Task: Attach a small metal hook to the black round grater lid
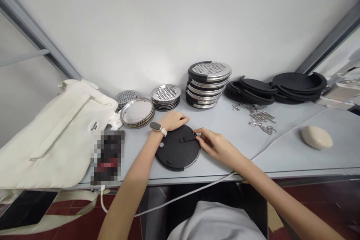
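A round black disc [176, 150] with a metal rim lies flat on the grey table [225, 150] in front of me. My left hand [174, 120], with a watch on its wrist, rests curled on the disc's far edge and holds it down. My right hand [212, 143] pinches a small metal piece at the end of the disc's black strap, on its right edge. What exactly the fingertips hold is too small to make out.
Behind the disc stand stacks of perforated metal plates [165, 96], plain metal plates [137, 112] and assembled discs [208, 82]. Black rubber rings [277, 87] and loose metal hooks [260, 117] lie right. A cream bag [53, 135] lies left, a beige stone [317, 137] far right.
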{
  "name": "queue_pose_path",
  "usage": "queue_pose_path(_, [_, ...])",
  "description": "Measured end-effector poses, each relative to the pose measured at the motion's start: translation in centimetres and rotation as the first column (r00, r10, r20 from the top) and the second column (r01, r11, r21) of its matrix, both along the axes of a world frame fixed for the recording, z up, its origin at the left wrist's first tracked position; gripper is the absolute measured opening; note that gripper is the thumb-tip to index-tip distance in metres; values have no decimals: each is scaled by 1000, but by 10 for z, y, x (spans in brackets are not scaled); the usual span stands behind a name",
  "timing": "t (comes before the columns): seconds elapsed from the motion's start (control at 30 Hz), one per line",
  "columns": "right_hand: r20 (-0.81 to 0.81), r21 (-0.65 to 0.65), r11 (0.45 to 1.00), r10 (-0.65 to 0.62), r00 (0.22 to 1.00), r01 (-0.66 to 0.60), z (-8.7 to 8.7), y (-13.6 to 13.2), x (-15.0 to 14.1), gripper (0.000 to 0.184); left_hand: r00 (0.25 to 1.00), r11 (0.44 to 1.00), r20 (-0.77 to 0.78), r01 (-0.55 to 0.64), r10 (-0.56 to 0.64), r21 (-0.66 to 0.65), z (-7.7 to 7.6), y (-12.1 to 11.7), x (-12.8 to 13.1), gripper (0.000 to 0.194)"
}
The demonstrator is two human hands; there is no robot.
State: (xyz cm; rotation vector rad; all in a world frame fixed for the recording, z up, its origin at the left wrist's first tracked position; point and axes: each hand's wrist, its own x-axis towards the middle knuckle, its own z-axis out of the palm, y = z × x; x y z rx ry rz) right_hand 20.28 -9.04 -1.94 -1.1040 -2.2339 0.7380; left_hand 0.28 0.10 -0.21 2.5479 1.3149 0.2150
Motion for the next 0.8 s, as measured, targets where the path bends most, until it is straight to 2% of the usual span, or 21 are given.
queue_pose_path(0.8, [-5, 37, 999, 2, 1000, -2, 1, 0, 0, 24, 1000, 1000, -22, -12, 12, 2, 5, -3, 1, 50])
